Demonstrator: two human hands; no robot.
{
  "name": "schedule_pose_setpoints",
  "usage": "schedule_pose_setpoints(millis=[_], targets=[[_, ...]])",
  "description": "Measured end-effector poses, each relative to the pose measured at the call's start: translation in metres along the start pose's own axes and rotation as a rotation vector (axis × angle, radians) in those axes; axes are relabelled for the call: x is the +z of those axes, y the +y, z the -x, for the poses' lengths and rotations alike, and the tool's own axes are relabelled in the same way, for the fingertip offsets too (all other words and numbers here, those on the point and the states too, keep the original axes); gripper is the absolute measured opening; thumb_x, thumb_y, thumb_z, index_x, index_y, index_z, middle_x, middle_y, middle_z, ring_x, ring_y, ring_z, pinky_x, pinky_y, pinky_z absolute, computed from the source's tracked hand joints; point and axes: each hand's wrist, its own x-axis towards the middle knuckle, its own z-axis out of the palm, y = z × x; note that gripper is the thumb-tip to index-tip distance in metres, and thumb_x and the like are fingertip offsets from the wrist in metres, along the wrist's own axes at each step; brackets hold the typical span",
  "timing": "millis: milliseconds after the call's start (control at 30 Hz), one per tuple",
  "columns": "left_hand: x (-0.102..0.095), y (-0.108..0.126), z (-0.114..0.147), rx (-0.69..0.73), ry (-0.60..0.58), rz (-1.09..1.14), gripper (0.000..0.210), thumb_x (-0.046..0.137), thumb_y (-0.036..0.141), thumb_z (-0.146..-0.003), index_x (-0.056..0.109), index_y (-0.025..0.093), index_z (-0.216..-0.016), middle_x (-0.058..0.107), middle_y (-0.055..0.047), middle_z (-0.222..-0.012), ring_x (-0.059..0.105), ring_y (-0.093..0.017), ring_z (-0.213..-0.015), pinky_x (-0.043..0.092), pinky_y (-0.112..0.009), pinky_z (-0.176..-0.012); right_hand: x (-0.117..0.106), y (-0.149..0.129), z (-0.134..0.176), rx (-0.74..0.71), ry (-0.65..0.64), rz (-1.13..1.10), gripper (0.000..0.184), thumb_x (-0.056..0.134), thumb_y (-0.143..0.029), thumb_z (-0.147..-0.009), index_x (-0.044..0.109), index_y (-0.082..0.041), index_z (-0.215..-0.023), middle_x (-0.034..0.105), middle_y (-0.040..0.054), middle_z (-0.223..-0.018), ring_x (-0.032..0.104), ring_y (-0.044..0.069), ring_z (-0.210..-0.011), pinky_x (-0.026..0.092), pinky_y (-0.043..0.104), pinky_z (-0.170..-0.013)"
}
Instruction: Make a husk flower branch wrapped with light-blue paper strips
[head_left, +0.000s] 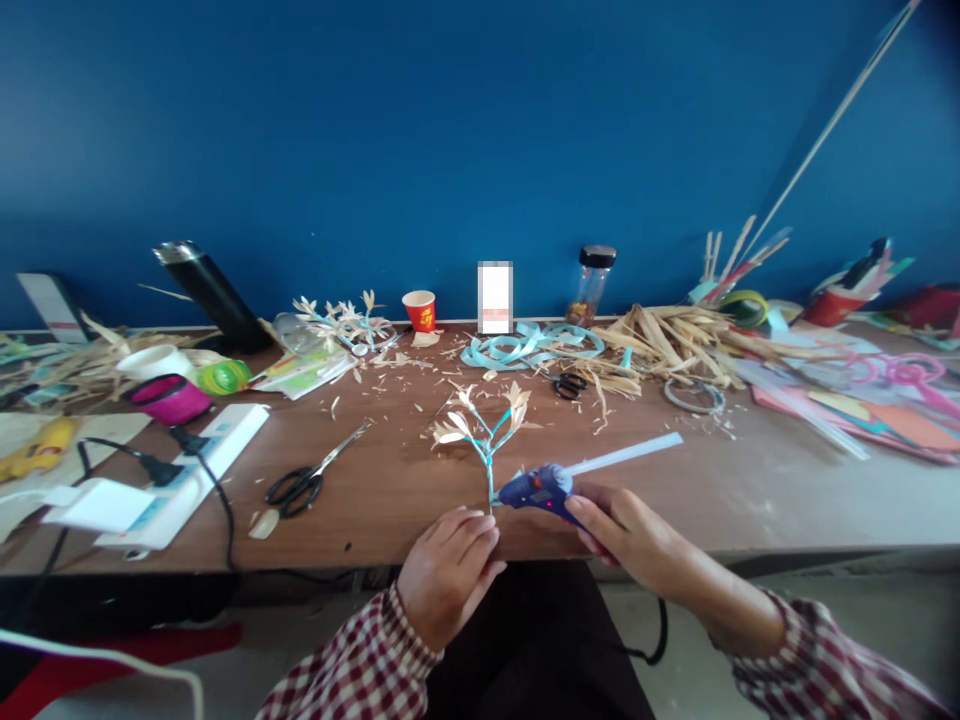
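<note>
My right hand (611,525) is wrapped round the handle of a blue hot glue gun (544,488), which has a small red light lit. A long clear glue stick (626,453) juts out of its back. The gun's nozzle is at the lower stem of a handmade flower branch (489,445), with pale husk petals and light blue wrapped stems. My left hand (452,560) pinches the bottom end of that branch at the table's front edge. Black-handled scissors (300,488) lie partly spread to the left of it.
A white power strip (195,475) with plugs and cords lies at left. Behind are a red paper cup (420,311), blue ribbon (525,347), small scissors (568,385), a jar (590,285) and dried husks (660,345). A black bottle (214,295) leans against the wall. Husk scraps litter the table.
</note>
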Motion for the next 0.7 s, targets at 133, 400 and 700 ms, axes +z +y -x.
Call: schedule_pose_setpoints(millis=[133,400,700], targets=[[-0.0007,0.0002,-0.0012,0.002,-0.003,0.006,0.022,0.059,0.019,-0.08,0.059,0.014,-0.101,0.067,-0.008,-0.098,0.06,-0.022,-0.097,0.051,-0.04,-0.088,-0.0079,-0.0003,0.0021,-0.027,0.001,0.043,0.039,0.039,-0.049,-0.088,0.047,-0.018,-0.066,0.046,-0.004,-0.051,0.04,0.009,-0.044,0.031,0.022,-0.044],[0.0002,-0.0006,0.0,0.004,-0.025,0.01,0.024,0.061,0.018,-0.079,0.059,0.013,-0.103,0.067,-0.008,-0.101,0.058,-0.023,-0.099,0.049,-0.04,-0.09,-0.0109,-0.0013,0.002,-0.028,0.002,0.079,0.038,0.038,-0.047,-0.09,0.048,-0.018,-0.069,0.046,-0.004,-0.052,0.039,0.009,-0.045,0.031,0.022,-0.046],[-0.0014,-0.0003,-0.0023,0.007,0.008,0.015,0.022,0.06,0.017,-0.079,0.059,0.013,-0.101,0.067,-0.007,-0.099,0.059,-0.023,-0.096,0.05,-0.04,-0.088,-0.0098,-0.0016,-0.0027,-0.049,0.006,0.081,0.039,0.037,-0.046,-0.09,0.047,-0.018,-0.065,0.045,-0.0041,-0.05,0.04,0.009,-0.045,0.031,0.022,-0.046]])
